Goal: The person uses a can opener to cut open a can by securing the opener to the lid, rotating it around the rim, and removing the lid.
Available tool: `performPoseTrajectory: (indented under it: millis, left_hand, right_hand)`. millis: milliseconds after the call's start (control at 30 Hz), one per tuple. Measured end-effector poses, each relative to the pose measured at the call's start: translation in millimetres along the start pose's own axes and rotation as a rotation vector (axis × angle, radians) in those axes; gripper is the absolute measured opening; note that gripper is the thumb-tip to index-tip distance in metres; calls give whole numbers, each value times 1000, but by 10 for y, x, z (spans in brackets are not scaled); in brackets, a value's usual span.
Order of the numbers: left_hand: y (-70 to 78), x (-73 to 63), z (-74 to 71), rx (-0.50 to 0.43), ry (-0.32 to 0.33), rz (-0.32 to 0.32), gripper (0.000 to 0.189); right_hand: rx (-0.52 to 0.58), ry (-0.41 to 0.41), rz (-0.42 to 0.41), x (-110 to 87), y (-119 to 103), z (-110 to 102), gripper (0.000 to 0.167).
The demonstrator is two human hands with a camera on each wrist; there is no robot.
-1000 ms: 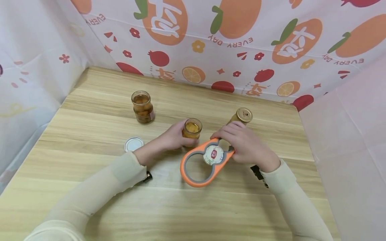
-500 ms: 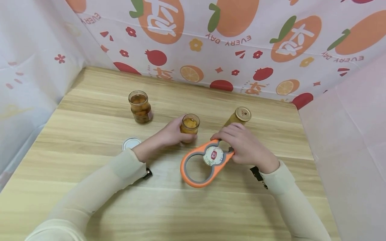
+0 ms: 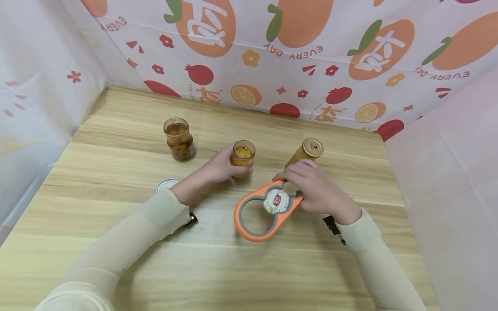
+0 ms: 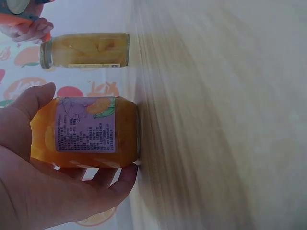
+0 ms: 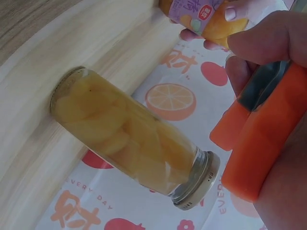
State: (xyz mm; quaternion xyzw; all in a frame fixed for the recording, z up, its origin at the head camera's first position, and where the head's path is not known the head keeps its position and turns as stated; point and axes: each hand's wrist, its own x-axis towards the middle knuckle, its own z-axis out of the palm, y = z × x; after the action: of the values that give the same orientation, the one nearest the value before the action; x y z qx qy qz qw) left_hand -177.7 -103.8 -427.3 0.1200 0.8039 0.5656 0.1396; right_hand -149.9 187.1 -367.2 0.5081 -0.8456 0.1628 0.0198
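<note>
My left hand grips an uncapped glass jar of orange fruit, its fingers and thumb around the sides. A purple label shows on that jar in the left wrist view, where its base is right at the tabletop. In my right hand is an orange and grey jar opener, held by its handle ends. A white patterned jar lid sits within the opener's smaller ring. Just behind the right hand stands a tall capped jar of pale yellow fruit.
At the back left stands another uncapped jar with darker fruit in liquid. A white lid lies on the wooden table, partly covered by the left forearm. A fruit-print curtain borders the table's back edge.
The left hand has carried its jar farther back and slightly left, away from the opener. The left forearm now covers more of the loose lid. The right hand and opener have barely moved.
</note>
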Motion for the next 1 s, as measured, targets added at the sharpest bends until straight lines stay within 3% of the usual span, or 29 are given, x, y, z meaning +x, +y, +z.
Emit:
performPoseTrajectory:
  millis: [733, 1000]
  left_hand:
    - [-68, 196, -61, -140, 30, 17, 59]
    - [-49, 224, -89, -159, 28, -11, 61]
  right_hand:
    - [-11, -2, -20, 39, -31, 56, 48]
    - [0, -9, -17, 54, -34, 88, 46]
